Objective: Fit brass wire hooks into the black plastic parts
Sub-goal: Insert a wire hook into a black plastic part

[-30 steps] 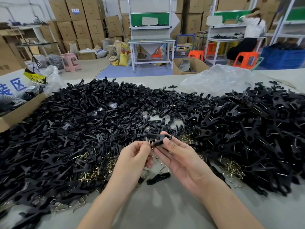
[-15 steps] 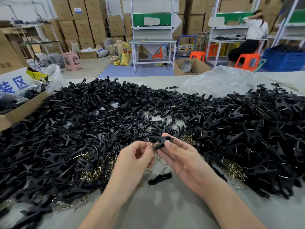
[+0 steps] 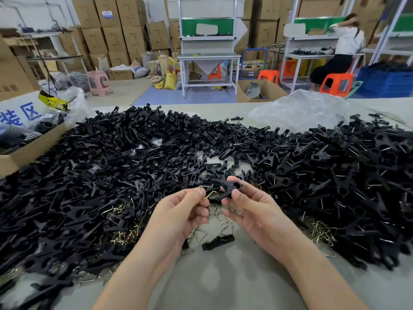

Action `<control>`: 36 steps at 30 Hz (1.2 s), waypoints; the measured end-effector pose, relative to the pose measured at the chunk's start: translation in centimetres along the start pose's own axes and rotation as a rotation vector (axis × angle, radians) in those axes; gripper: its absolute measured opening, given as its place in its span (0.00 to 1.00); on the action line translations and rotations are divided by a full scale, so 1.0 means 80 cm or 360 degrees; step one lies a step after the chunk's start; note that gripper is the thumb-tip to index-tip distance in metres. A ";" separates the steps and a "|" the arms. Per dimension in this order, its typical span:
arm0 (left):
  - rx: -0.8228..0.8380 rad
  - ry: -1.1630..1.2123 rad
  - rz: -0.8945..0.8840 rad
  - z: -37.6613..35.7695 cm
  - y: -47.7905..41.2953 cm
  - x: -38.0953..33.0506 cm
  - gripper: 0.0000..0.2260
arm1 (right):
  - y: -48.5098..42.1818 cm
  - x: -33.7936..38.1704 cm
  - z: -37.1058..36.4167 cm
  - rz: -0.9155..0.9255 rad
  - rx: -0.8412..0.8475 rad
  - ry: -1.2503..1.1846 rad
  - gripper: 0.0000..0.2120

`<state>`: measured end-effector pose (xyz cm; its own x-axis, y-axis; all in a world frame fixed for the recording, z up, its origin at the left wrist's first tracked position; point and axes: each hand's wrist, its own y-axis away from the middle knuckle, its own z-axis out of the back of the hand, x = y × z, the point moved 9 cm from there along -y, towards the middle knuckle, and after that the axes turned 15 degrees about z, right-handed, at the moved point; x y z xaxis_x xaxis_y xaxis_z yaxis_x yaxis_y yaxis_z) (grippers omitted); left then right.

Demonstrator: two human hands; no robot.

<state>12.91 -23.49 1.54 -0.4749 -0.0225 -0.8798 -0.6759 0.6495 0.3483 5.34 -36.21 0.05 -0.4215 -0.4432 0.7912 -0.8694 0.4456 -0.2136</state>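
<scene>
My right hand (image 3: 252, 211) pinches a black plastic part (image 3: 225, 189) between thumb and fingers, just above the table's middle. My left hand (image 3: 181, 215) pinches a bent brass wire hook (image 3: 209, 193), whose free end lies against the left side of that part. Loose brass hooks (image 3: 221, 220) lie on the table below both hands. One single black part (image 3: 218, 242) lies flat near my wrists.
A wide heap of black plastic parts (image 3: 111, 171) covers the grey table (image 3: 223, 283) on the left, back and right. Brass hooks (image 3: 317, 231) poke out under the right heap. A cardboard box (image 3: 29, 151) stands far left, a clear plastic bag (image 3: 299, 110) at back right. A person sits at a far bench.
My hands have drawn slightly apart, and the brass hook now shows between my left fingers and the black part. The part has turned in my right hand.
</scene>
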 end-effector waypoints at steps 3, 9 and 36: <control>0.0053 -0.0019 0.0042 -0.003 0.000 0.002 0.12 | 0.001 -0.002 0.000 0.0003 0.0006 0.0062 0.14; 0.0115 -0.0045 0.0069 -0.009 -0.001 0.006 0.12 | 0.001 -0.005 -0.002 0.0014 0.0071 0.0131 0.15; 0.0374 -0.0346 0.0061 -0.042 -0.002 0.048 0.29 | 0.024 -0.023 -0.042 -0.0097 0.0491 0.0292 0.30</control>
<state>9.26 -26.23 -0.79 -0.3485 0.1518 -0.9249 -0.4991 0.8052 0.3203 5.30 -31.88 0.09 -0.3375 -0.3022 0.8915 -0.9402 0.1546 -0.3035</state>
